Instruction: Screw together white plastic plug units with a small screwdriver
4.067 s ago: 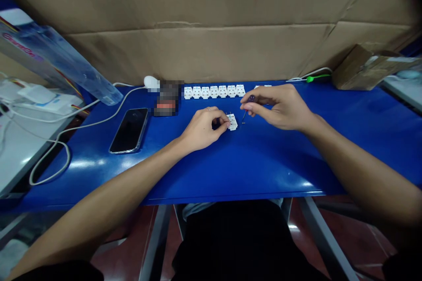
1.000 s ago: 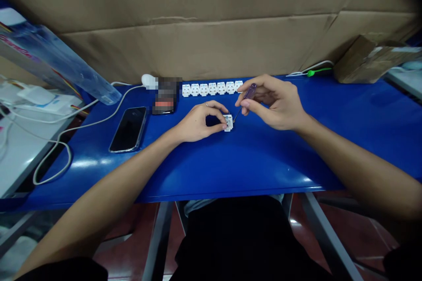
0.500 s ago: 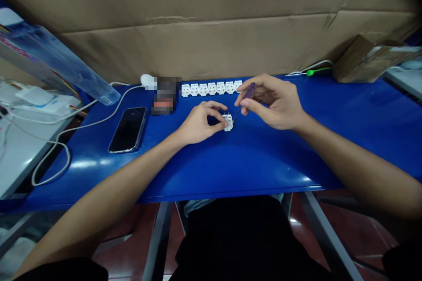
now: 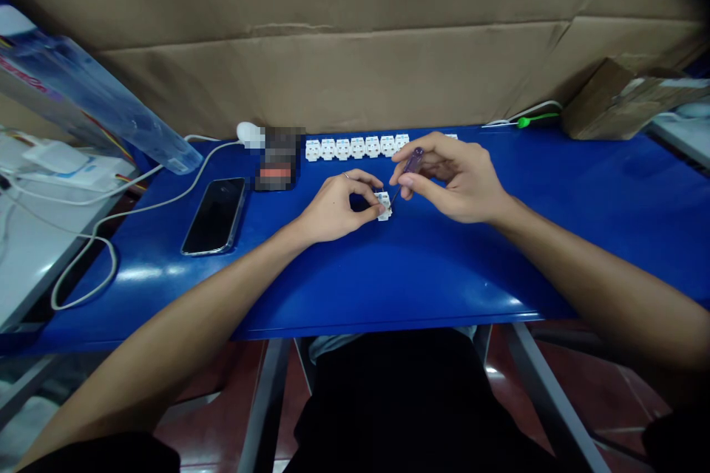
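My left hand point(image 4: 341, 207) pinches a small white block point(image 4: 384, 205), which looks like an electrical terminal or contact part, on the blue tabletop. My right hand point(image 4: 455, 176) grips a screwdriver point(image 4: 413, 160) by its purple translucent handle. Its thin shaft slants down to the left, with the tip at the right side of the block; whether it sits in a screw or slot I cannot tell. Behind the hands stands a row of several similar white blocks point(image 4: 358, 147), and part of another white piece shows beyond my right hand.
A phone point(image 4: 215, 216) lies at the left beside a looping white cable point(image 4: 114, 266). A blurred-out dark object point(image 4: 277, 159) is left of the row. A cardboard box point(image 4: 602, 100) and a green-handled tool point(image 4: 524, 122) are at the back right. Cardboard lines the back.
My right hand has shifted slightly left and down, bringing the screwdriver closer to the block and tilting its handle. My left hand keeps its pinch in the same place.
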Demonstrator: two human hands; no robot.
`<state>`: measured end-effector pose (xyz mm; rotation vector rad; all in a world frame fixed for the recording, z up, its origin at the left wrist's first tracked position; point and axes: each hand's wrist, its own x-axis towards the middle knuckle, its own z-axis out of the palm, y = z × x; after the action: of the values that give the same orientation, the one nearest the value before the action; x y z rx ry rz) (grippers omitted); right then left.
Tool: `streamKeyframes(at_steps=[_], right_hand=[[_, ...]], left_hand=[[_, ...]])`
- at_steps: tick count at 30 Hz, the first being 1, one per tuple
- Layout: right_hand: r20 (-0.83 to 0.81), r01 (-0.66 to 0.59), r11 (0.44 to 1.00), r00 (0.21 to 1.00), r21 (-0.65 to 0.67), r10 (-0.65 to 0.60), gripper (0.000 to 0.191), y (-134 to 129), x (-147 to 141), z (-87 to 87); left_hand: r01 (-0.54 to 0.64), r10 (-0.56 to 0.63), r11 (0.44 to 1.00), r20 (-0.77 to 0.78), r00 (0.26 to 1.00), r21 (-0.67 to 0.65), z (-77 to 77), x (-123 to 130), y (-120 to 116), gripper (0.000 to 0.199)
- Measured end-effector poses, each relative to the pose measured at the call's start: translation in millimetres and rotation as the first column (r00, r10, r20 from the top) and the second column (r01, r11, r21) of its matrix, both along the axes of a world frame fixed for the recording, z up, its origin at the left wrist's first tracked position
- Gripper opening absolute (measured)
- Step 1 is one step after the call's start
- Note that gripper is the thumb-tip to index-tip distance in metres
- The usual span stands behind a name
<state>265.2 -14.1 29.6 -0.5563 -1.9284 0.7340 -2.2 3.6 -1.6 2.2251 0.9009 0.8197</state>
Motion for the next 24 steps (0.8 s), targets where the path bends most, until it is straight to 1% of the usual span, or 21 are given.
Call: streamKeyframes(at_steps=[11,15,18,24], right_hand=[[0.014,-0.020,1.000,1.000,-0.022,0.021,0.030,-1.7,-2.6,-3.6],[0.023,-0.005,1.000,1.000,-0.011,0.005,0.030,-2.0,-2.7,-3.1],[0.034,0.003,1.000,0.999,-0.029,-0.002,0.032,-2.7,-3.0,-2.6],[0.030,0.009,0.999,1.000,-0.034,-0.008,0.033,-3.6,-3.3,-1.8]], left_hand=[[0.010,-0.010,1.000,-0.003,1.000,-0.011,0.3,-1.0,0.8,0.011],[0.068,-0.069,0.997,-0.035,0.997,-0.031,7.8,-5.2,0.3,0.008],[0.113,-0.116,0.992,-0.069,0.991,-0.048,13.2,-8.5,0.7,0.012],[0.132,-0.136,0.989,-0.072,0.988,-0.060,14.2,-10.4,3.1,0.012]])
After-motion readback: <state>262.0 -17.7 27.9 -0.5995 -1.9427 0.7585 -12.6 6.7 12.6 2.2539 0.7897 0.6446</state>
